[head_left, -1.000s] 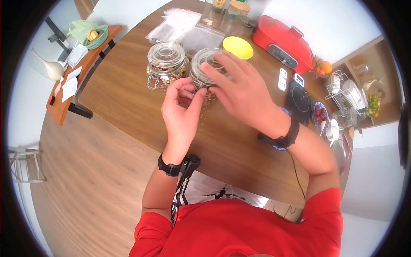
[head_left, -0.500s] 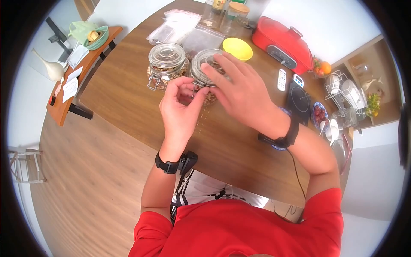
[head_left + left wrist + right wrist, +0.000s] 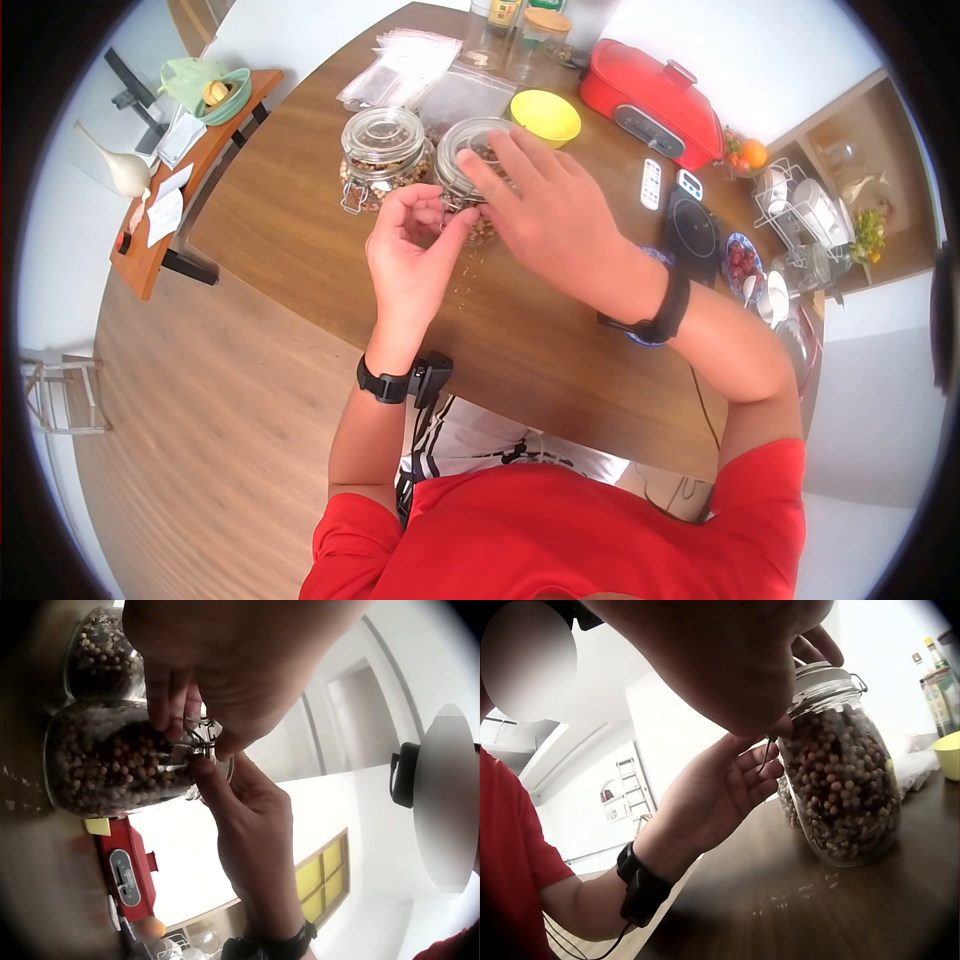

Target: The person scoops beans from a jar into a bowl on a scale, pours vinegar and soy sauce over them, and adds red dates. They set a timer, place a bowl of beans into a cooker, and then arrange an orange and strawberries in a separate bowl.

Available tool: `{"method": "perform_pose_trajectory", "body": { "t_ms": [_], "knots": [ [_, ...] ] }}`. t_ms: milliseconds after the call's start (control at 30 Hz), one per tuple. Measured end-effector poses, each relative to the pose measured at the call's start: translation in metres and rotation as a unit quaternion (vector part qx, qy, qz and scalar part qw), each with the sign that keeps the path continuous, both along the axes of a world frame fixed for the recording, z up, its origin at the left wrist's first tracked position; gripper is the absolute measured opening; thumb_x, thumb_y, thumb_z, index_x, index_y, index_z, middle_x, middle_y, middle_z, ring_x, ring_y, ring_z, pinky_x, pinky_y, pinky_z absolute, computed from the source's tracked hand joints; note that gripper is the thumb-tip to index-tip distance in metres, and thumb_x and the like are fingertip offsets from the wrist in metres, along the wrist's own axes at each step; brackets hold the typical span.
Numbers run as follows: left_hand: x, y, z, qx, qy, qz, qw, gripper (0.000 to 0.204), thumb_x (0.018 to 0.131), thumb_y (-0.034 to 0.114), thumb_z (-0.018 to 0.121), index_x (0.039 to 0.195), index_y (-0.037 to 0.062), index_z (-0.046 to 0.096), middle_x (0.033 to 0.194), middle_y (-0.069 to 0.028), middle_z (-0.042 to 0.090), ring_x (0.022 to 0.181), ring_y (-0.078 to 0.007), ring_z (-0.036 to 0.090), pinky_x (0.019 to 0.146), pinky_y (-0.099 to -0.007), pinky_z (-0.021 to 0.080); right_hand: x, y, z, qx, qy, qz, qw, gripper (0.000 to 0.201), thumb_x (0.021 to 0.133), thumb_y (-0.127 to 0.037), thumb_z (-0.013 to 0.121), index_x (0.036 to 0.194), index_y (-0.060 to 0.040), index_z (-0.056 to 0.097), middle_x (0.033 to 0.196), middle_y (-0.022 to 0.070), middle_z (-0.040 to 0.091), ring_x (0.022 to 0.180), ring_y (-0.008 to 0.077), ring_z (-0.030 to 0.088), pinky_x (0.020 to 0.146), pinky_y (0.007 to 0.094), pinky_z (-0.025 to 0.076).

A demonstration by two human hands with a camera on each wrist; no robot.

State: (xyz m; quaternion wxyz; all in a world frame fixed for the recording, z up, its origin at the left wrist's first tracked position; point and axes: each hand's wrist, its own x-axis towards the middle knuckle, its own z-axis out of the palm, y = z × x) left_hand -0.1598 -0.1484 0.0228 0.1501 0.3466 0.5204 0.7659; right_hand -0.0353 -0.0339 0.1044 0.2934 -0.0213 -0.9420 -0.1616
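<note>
A clip-top glass jar [image 3: 840, 780] full of brown and pale round beans or seeds stands on the wooden table. My left hand [image 3: 405, 265] is at its front, with thumb and curled fingers pinching the wire clasp [image 3: 201, 739]. Over the jar's glass lid [image 3: 821, 679] lies my right hand [image 3: 565, 215], long fingers spread and fairly straight, its thumb beside the clasp. A second clip-top jar [image 3: 385, 150] with similar contents stands just left of the first, its lid down. Part of the first lid is hidden under my right hand.
Clear plastic bags [image 3: 405, 65] lie behind the jars, near a yellow bowl [image 3: 546, 118]. A red cooker [image 3: 650, 100] stands at the back right. Further right are a remote [image 3: 651, 184], a black hot plate [image 3: 692, 235] and a dish of red fruit [image 3: 742, 262]. Small pale bits [image 3: 795, 894] dot the table.
The head view has shifted slightly, so hands and jars sit a little further left in it. Both hands stay at the same jar, nearly in the same pose.
</note>
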Motion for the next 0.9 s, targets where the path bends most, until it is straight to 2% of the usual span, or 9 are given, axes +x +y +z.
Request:
{"method": "perform_pose_trajectory", "body": {
  "t_ms": [100, 333, 433, 500, 733, 800, 900],
  "knots": [
    [0.001, 0.0, -0.003, -0.001, -0.016, -0.028, 0.999, 0.035, 0.087, -0.009, 0.076, 0.115, 0.0018, 0.059, 0.095, 0.0, 0.062, 0.085, -0.0049, 0.058, 0.076, -0.0203, 0.052, 0.001, 0.0, 0.0, 0.001, -0.003, -0.002, 1.0, 0.057, 0.079, -0.014, 0.071, 0.133, -0.0028, 0.056, 0.127, 0.0224, 0.058, 0.118, 0.0374, 0.058, 0.09, 0.0401, 0.052],
    [0.002, -0.002, -0.003, -0.015, -0.017, -0.015, 1.0, 0.036, 0.086, -0.01, 0.075, 0.115, 0.0021, 0.058, 0.096, -0.0008, 0.063, 0.085, -0.0059, 0.06, 0.078, -0.0205, 0.052, 0.001, -0.002, -0.001, 0.008, 0.002, -0.007, 1.0, 0.058, 0.079, -0.013, 0.07, 0.133, -0.0017, 0.055, 0.127, 0.0227, 0.058, 0.118, 0.0373, 0.057, 0.091, 0.0403, 0.051],
    [0.001, -0.004, -0.001, -0.019, 0.003, -0.012, 1.0, 0.035, 0.086, -0.01, 0.076, 0.115, 0.002, 0.059, 0.096, -0.0007, 0.063, 0.084, -0.006, 0.06, 0.077, -0.0202, 0.051, 0.001, -0.001, -0.001, 0.007, 0.003, -0.005, 1.0, 0.057, 0.079, -0.012, 0.07, 0.133, -0.0009, 0.054, 0.127, 0.0229, 0.058, 0.117, 0.0373, 0.058, 0.091, 0.0402, 0.051],
    [0.001, -0.005, 0.0, -0.01, 0.046, 0.032, 0.998, 0.033, 0.084, -0.004, 0.08, 0.112, 0.0009, 0.063, 0.091, -0.0032, 0.067, 0.077, -0.0075, 0.064, 0.068, -0.0229, 0.054, 0.001, -0.001, -0.001, 0.007, 0.004, -0.005, 1.0, 0.057, 0.08, -0.012, 0.069, 0.133, -0.0006, 0.054, 0.126, 0.0229, 0.058, 0.117, 0.0371, 0.057, 0.091, 0.0401, 0.051],
    [0.001, -0.015, 0.032, -0.052, 0.128, 0.063, 0.988, 0.031, 0.082, -0.002, 0.082, 0.11, -0.0014, 0.067, 0.083, -0.0036, 0.067, 0.073, -0.0106, 0.065, 0.069, -0.0251, 0.055, 0.002, 0.0, -0.002, 0.021, 0.001, -0.007, 1.0, 0.053, 0.083, -0.012, 0.066, 0.134, 0.0, 0.054, 0.126, 0.0227, 0.058, 0.117, 0.0366, 0.057, 0.09, 0.0399, 0.05],
    [0.001, -0.015, 0.039, -0.088, 0.132, 0.056, 0.986, 0.032, 0.084, -0.002, 0.081, 0.113, -0.0006, 0.069, 0.083, 0.002, 0.064, 0.075, -0.0061, 0.06, 0.072, -0.0227, 0.052, 0.002, -0.001, -0.001, 0.016, 0.003, -0.007, 1.0, 0.053, 0.084, -0.012, 0.066, 0.134, 0.0, 0.054, 0.126, 0.0228, 0.058, 0.117, 0.0368, 0.057, 0.09, 0.04, 0.05],
    [-0.002, -0.011, 0.036, -0.086, 0.171, 0.071, 0.979, 0.032, 0.083, -0.001, 0.082, 0.114, 0.0005, 0.07, 0.082, 0.0029, 0.062, 0.074, -0.0061, 0.058, 0.07, -0.0224, 0.051, 0.002, -0.001, -0.001, 0.008, 0.004, -0.007, 1.0, 0.053, 0.085, -0.013, 0.066, 0.135, 0.0, 0.054, 0.127, 0.0231, 0.058, 0.117, 0.0371, 0.057, 0.09, 0.0403, 0.05]
  ]
}}
